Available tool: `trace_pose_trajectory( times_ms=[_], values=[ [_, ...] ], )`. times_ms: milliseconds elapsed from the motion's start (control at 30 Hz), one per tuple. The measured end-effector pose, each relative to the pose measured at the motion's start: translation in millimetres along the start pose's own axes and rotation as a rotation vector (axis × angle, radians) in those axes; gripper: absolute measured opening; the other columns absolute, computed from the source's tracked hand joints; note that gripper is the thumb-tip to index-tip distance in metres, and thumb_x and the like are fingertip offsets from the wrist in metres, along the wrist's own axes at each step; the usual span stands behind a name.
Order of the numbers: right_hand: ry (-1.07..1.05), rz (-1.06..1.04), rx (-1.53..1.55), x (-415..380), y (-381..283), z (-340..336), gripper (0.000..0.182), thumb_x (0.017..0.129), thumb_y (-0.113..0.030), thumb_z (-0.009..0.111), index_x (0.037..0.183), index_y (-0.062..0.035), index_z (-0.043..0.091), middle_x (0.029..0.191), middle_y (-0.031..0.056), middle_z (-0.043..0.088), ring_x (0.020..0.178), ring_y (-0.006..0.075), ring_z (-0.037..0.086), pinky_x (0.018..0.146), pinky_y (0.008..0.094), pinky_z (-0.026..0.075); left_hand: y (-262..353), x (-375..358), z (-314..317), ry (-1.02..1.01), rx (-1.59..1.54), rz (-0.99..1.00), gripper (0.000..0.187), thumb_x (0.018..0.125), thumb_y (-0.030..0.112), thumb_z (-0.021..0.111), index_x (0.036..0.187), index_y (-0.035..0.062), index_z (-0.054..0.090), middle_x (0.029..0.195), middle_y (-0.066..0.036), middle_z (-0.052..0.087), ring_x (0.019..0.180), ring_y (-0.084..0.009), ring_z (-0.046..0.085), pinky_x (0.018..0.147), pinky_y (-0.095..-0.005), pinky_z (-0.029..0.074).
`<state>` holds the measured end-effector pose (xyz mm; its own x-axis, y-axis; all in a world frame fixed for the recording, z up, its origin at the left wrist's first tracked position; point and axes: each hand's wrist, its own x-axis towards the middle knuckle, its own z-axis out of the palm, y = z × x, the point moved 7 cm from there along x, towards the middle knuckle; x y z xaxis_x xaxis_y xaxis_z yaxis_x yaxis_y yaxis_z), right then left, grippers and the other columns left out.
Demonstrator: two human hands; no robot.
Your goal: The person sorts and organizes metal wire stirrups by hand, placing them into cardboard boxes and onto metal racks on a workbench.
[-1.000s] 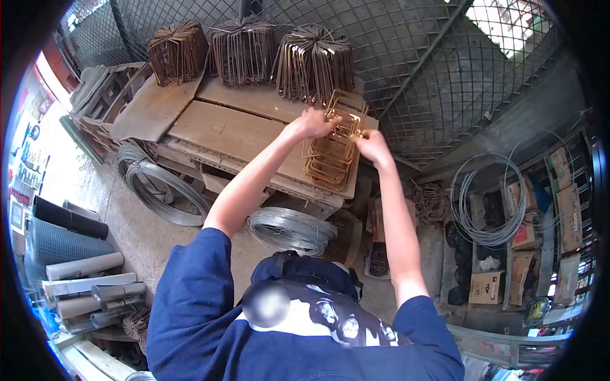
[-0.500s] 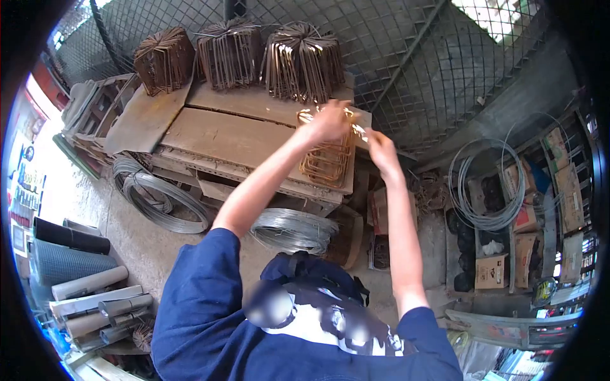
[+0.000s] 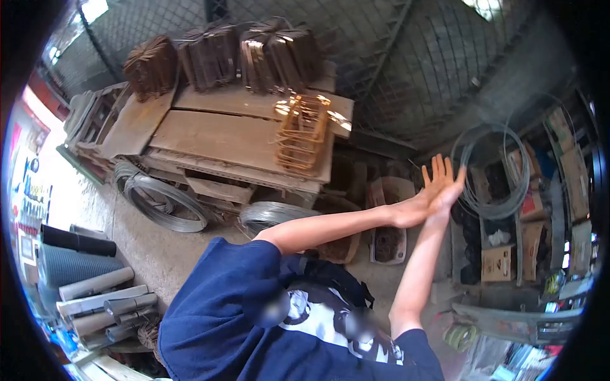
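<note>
My two hands are together in the air to the right of the bench. My right hand [image 3: 444,185] is raised with its fingers spread and nothing in it. Against its lower palm and wrist lies my left hand [image 3: 410,211], whose fingers I cannot make out clearly. A bundle of rusty rectangular rebar stirrups [image 3: 298,149] stands at the right end of the wooden bench [image 3: 216,136], apart from both hands. Bright, shiny patches show around its upper end.
More bundles of bent rebar stirrups [image 3: 210,57] line the bench's back edge by the mesh fence [image 3: 356,38]. Wire coils [image 3: 168,213] lean below the bench. A hanging wire coil [image 3: 467,184] and cardboard boxes [image 3: 497,263] are at right; mesh rolls [image 3: 79,263] lie at left.
Both hands have left the top of the stirrup bundle and moved right and down, coming together. The bundle stays on the bench. The view has shifted slightly.
</note>
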<state>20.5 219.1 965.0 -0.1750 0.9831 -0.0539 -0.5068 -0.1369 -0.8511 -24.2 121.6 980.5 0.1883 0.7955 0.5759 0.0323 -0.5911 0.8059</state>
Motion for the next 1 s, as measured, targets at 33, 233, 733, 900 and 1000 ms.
trace_pose_trajectory(
  times_ms=[33, 233, 733, 900, 1000],
  values=[
    [0.035, -0.127, -0.207, 4.6, -11.4, -9.4, 0.076, 0.086, -0.058, 0.028, 0.136, -0.0011, 0.020, 0.137, 0.0170, 0.032, 0.129, 0.0279, 0.026, 0.103, 0.0462, 0.019, -18.4, 1.5, 15.4, 0.106, -0.383, -0.103, 0.081, 0.086, 0.063, 0.018, 0.137, 0.0005, 0.013, 0.143, -0.019, 0.013, 0.134, -0.0284, 0.006, 0.108, -0.0413, 0.007],
    [-0.257, -0.497, -1.087, -29.6, 1.4, -37.5, 0.055, 0.094, -0.041, 0.019, 0.127, -0.0020, 0.040, 0.132, 0.0182, 0.037, 0.126, 0.0310, 0.030, 0.104, 0.0390, 0.020, -136.6, 39.7, 45.8, 0.391, -1.232, -0.816, 0.099, 0.074, 0.078, 0.022, 0.130, -0.0035, 0.028, 0.132, -0.025, 0.032, 0.121, -0.0356, 0.033, 0.100, -0.0503, 0.023],
    [0.052, 0.981, -0.403, -61.1, 337.7, -411.1, 0.077, 0.085, -0.065, 0.022, 0.134, -0.0062, 0.030, 0.127, 0.0109, 0.042, 0.116, 0.0204, 0.040, 0.095, 0.0321, 0.031, -309.1, -182.1, 186.6, 0.220, -0.988, -1.346, 0.070, 0.089, 0.056, 0.023, 0.139, 0.0079, 0.011, 0.144, -0.015, 0.010, 0.132, -0.0292, 0.013, 0.107, -0.0482, 0.011],
    [-0.202, 1.132, -1.039, -118.2, 417.0, -490.9, 0.069, 0.089, -0.058, 0.015, 0.135, -0.0081, 0.026, 0.139, 0.0169, 0.027, 0.127, 0.0324, 0.027, 0.102, 0.0377, 0.026, -404.4, -350.4, 209.1, 0.270, -0.879, -1.708, 0.071, 0.088, 0.058, 0.025, 0.139, 0.0090, 0.015, 0.137, -0.011, 0.033, 0.125, -0.0249, 0.033, 0.104, -0.0444, 0.019],
    [-0.340, 1.094, -1.274, -142.3, 490.8, -558.3, 0.065, 0.090, -0.054, 0.025, 0.095, 0.0037, 0.054, 0.100, 0.0230, 0.056, 0.103, 0.0304, 0.051, 0.088, 0.0355, 0.038, -481.4, -479.3, 228.0, 0.388, -0.772, -1.803, 0.061, 0.089, 0.054, 0.029, 0.130, 0.0100, 0.036, 0.122, -0.010, 0.050, 0.112, -0.0242, 0.046, 0.096, -0.0396, 0.033]
  ],
)
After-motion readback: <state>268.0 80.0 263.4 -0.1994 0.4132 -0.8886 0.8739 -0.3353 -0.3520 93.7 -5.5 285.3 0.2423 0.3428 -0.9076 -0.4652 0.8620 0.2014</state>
